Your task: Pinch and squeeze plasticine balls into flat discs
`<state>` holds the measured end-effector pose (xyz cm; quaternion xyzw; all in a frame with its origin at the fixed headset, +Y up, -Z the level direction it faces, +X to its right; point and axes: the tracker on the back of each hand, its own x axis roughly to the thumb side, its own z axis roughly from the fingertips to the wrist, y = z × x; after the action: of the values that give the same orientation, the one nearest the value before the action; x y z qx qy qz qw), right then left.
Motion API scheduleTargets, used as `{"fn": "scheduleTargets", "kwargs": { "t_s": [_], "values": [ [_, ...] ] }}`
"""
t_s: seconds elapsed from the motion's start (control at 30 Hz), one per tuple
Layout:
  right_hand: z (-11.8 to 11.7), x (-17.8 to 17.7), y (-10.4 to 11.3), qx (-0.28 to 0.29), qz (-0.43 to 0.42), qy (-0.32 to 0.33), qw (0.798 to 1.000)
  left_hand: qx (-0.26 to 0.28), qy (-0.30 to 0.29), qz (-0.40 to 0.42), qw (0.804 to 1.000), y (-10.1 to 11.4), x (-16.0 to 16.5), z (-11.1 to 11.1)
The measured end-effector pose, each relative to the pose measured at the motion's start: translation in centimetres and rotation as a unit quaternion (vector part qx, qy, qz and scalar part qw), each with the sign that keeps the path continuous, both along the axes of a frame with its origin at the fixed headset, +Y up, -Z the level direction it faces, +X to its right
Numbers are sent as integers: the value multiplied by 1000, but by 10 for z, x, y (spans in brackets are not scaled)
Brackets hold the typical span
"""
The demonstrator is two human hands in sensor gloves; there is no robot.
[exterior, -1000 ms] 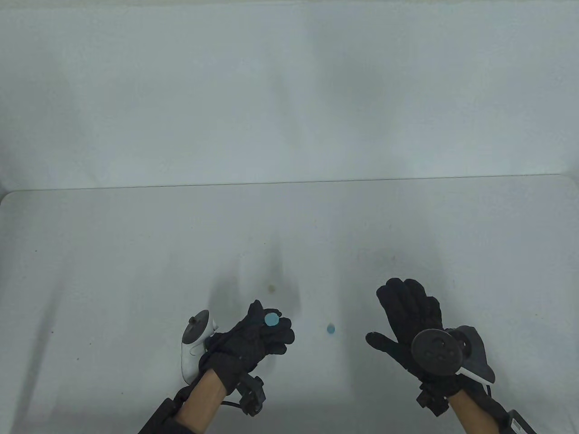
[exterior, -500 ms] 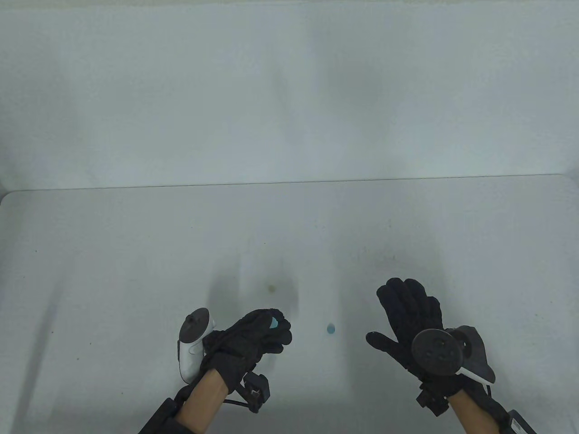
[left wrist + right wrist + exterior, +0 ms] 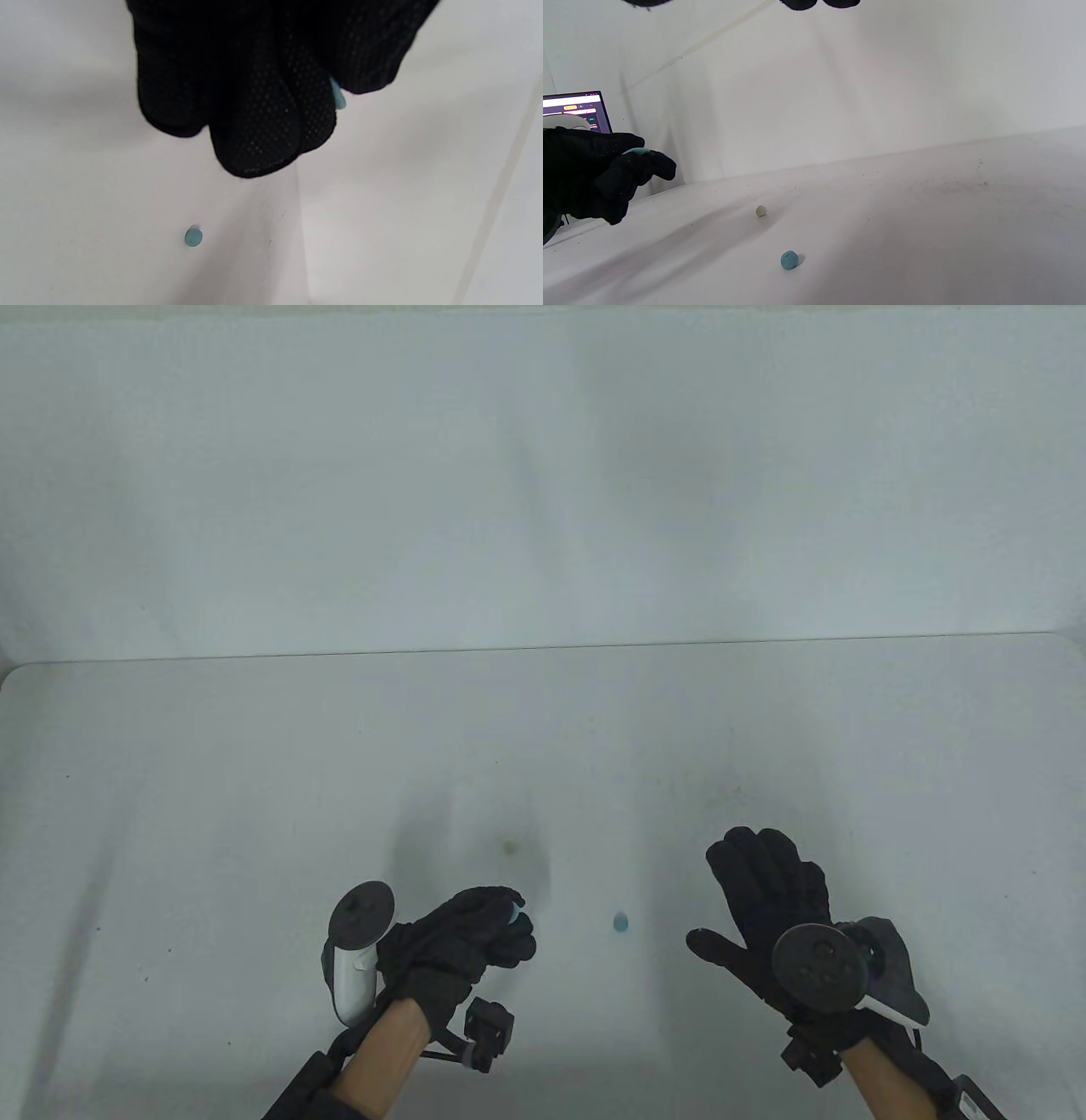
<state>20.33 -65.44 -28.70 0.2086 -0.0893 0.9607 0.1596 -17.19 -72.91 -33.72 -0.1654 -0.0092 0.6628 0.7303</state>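
My left hand (image 3: 488, 929) pinches a flattened blue plasticine disc (image 3: 514, 913) between thumb and fingers, held a little above the table; only its edge shows in the left wrist view (image 3: 337, 95) and the right wrist view (image 3: 637, 151). A small blue plasticine ball (image 3: 621, 922) lies on the table between my hands, also in the left wrist view (image 3: 193, 237) and the right wrist view (image 3: 789, 259). My right hand (image 3: 764, 891) is open and empty, fingers spread, to the right of the ball.
A small pale ball (image 3: 760, 210) lies on the table beyond the blue one, faint in the table view (image 3: 510, 844). The white table (image 3: 254, 780) ends at a white wall behind. A laptop screen (image 3: 575, 111) stands at the far left.
My left hand has turned and closed over the blue disc, so its flat face no longer shows, and has drawn slightly back left. My right hand and the blue ball have not moved.
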Motion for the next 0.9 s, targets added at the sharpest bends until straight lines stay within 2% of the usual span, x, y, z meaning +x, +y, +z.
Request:
{"fn": "scheduleTargets", "kwargs": {
  "t_s": [0.4, 0.57, 0.77, 0.9],
  "values": [
    [1, 0, 0, 3, -6, 2, 1000, -27, -39, -15, 999, -4, 4, -2],
    [0, 1, 1, 1, -11, 1, 1000, -24, -59, -116, 991, 4, 1, -8],
    [1, 0, 0, 1, -10, 8, 1000, 16, -50, -267, 962, 9, 1, -12],
    [1, 0, 0, 1, -10, 9, 1000, 10, -61, -336, 940, 0, 0, -13]
  ]
}}
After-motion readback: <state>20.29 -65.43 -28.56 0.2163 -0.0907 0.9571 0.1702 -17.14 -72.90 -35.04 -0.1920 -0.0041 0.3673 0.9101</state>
